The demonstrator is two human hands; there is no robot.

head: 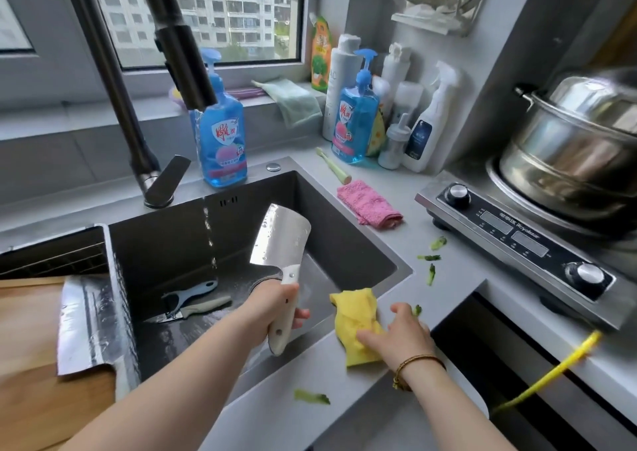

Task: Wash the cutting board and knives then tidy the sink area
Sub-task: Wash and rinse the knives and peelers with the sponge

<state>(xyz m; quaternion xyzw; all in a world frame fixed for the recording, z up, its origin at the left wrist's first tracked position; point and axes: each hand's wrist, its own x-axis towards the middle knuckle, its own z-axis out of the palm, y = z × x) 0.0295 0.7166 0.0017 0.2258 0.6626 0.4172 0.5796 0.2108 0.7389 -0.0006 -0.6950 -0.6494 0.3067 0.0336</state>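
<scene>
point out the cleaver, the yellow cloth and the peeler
cleaver [281, 233], head view, middle of the blade
yellow cloth [351, 312], head view, upper fold
peeler [196, 290], head view, blue handle

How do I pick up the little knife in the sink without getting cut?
Take the little knife by its pale handle, from above at its right end. That end lies bare on the sink floor; the blade points left, where the blue peeler overlaps it.
</scene>
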